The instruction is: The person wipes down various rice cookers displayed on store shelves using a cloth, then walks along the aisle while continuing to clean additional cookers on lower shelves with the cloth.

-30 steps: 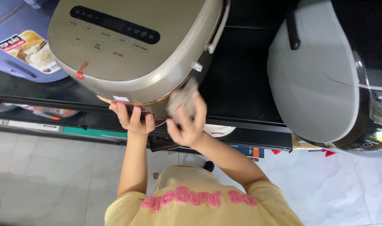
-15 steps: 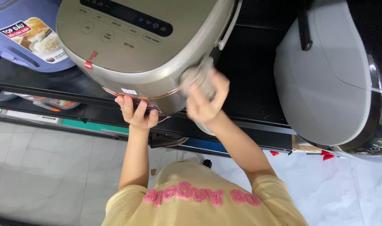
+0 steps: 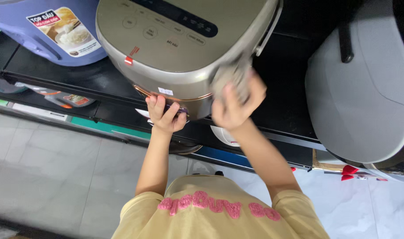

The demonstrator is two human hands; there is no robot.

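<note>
**Cloth on the cooker's corner, other hand bracing below**

Far left on the dark shelf [image 3: 69,75], a blue-lilac cooker [image 3: 42,31] with a picture label stood just beside the one you were working on. Under that shelf, a lower level showed flat boxes and a small appliance [image 3: 60,98], partly hidden.

Next across: the champagne-coloured rice cooker [image 3: 184,48], tilted in view, its dark display strip and round buttons facing up, a small red tab on its front edge. Your left hand [image 3: 165,116] was cupped against the cooker's lower front rim, fingers curled up onto it, touching it and holding nothing else.

And there, just right of that, your right hand [image 3: 237,104] was pressed to the cooker's front right corner, fingers closed over a bunched grey cloth [image 3: 230,77] held flat against the shell. The hand and cloth were blurred, so the exact grip was hard to read. The cooker's pale handle [image 3: 269,24] ran up just beyond.

Further right, well apart, a grey cooker [image 3: 361,97] with a black handle filled the shelf's end. Below everything: pale floor tiles [image 3: 47,177] and your yellow shirt [image 3: 219,212].
</note>
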